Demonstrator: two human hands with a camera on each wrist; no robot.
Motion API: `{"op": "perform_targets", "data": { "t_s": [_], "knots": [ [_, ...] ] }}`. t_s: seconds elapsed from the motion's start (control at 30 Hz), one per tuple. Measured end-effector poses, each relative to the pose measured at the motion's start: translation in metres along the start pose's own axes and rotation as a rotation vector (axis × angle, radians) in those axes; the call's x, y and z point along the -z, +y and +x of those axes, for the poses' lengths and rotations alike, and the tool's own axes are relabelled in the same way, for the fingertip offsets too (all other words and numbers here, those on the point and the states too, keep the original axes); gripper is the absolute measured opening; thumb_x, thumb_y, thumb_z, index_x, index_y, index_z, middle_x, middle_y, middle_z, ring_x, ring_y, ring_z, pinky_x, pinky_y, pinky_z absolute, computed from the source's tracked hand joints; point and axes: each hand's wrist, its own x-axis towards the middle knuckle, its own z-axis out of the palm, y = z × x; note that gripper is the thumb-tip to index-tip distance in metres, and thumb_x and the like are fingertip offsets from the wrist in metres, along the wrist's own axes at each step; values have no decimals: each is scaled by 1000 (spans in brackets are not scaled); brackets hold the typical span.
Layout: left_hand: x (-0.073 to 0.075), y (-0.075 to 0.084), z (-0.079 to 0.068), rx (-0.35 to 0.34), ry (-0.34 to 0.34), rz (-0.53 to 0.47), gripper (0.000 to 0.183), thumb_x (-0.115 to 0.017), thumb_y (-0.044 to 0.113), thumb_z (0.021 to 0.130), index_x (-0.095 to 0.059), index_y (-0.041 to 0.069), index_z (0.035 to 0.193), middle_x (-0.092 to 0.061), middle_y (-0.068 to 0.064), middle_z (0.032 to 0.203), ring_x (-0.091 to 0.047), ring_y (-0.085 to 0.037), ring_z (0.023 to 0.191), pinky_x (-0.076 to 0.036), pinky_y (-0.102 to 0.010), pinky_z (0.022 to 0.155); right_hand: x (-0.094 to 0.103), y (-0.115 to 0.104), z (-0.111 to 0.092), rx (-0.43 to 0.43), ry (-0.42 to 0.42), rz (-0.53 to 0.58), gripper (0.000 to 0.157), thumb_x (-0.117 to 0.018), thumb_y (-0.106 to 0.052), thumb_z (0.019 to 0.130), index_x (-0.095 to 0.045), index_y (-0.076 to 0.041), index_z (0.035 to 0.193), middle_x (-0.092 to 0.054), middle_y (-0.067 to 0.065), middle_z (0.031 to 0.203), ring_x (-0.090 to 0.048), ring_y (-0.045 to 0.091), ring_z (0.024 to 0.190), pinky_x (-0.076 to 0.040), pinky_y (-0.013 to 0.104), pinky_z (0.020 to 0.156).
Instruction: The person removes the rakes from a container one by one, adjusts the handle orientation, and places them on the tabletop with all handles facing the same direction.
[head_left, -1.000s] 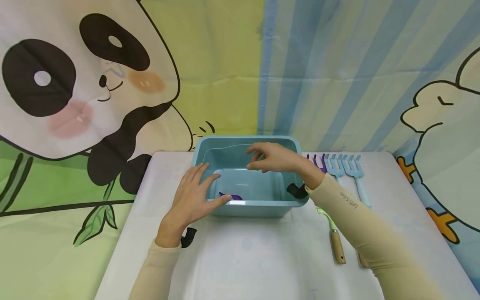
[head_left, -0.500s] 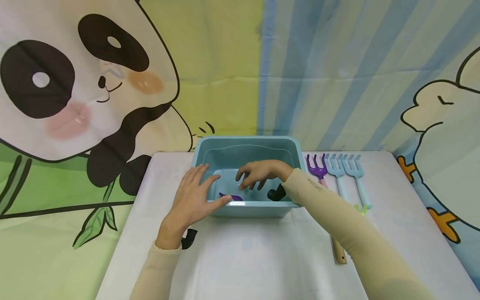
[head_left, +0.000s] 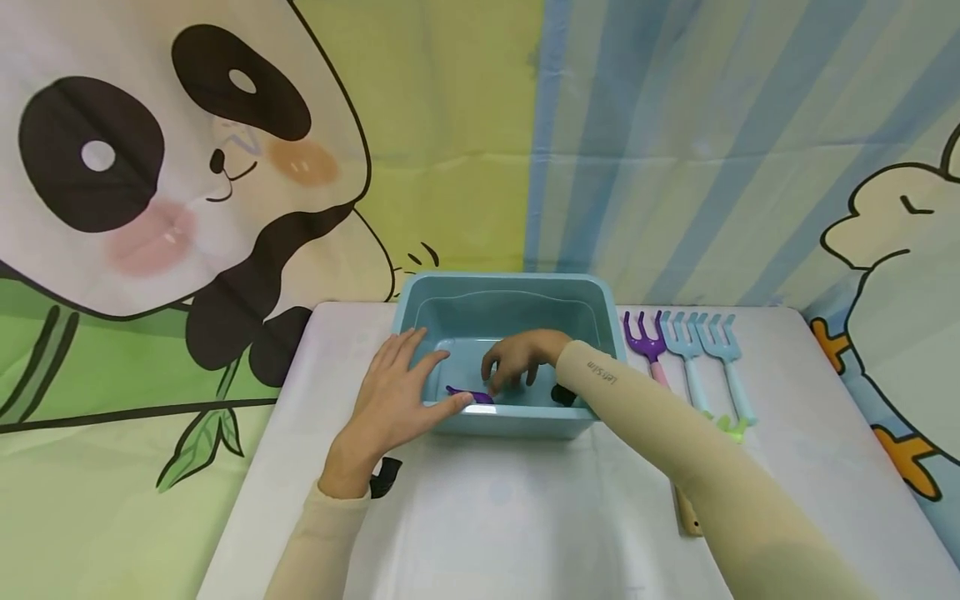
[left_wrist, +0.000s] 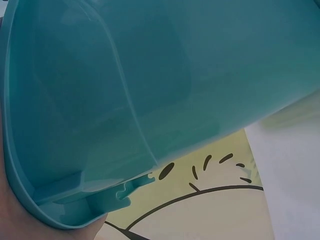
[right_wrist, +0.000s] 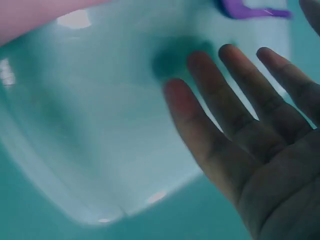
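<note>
My left hand (head_left: 393,387) lies spread over the left front corner of a light blue plastic bin (head_left: 517,421), its thumb on the front rim. The left wrist view looks along the bin's wall (left_wrist: 145,75), and only a little of the hand shows at the rim. Down inside the bin is my right hand (head_left: 517,362), just above the floor. Its fingers (right_wrist: 200,125) are loosely extended in the right wrist view and hold nothing. Close to them lies a small purple piece (head_left: 471,395) with a thin prong, partly hidden by the front wall.
Right of the bin, on a white-covered table (head_left: 487,517), lie a purple fork with a pink handle (head_left: 647,337) and two light blue forks (head_left: 693,371). A green tool (head_left: 731,427) and a wooden handle (head_left: 686,510) are partly covered by the right sleeve. A printed backdrop stands behind.
My right hand has come down from above the bin's right side into the bin, toward the purple piece. The left hand stays on the corner. The head view has shifted slightly.
</note>
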Motion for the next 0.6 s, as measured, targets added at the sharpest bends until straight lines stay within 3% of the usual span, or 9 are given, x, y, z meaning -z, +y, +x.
{"op": "perform_targets", "data": {
  "t_s": [0.17, 0.33, 0.53, 0.6],
  "knots": [
    [1, 0, 1, 6, -9, -7, 78, -43, 79, 74, -58, 22, 125, -33, -11, 143, -23, -29, 133, -10, -44, 109, -9, 1, 5, -43, -78, -86, 38, -68, -29, 83, -57, -19, 118, -57, 0, 102, -57, 20, 93, -47, 46, 83],
    [1, 1, 0, 9, -14, -2, 77, -42, 79, 74, -57, 23, 125, -33, -11, 143, -23, -29, 133, -9, -43, 109, -16, -2, 6, -54, -65, -177, 38, -69, -24, 81, -54, -20, 116, -59, 5, 94, -59, 22, 88, -49, 45, 80],
    [0, 1, -2, -3, -2, 3, 77, -42, 78, 74, -57, 22, 125, -33, -12, 143, -22, -28, 134, -10, -44, 109, -25, -6, 6, -96, -63, -440, 6, -64, -21, 82, -64, -19, 88, -65, 5, 83, -60, 21, 81, -50, 36, 67],
    [0, 1, -3, -1, -4, 4, 77, -42, 78, 75, -57, 22, 125, -33, -11, 143, -22, -28, 134, -9, -44, 109, -28, -7, 5, -102, -78, -519, 4, -62, -16, 81, -66, -19, 79, -66, 6, 83, -59, 19, 78, -47, 33, 62]
  ]
}}
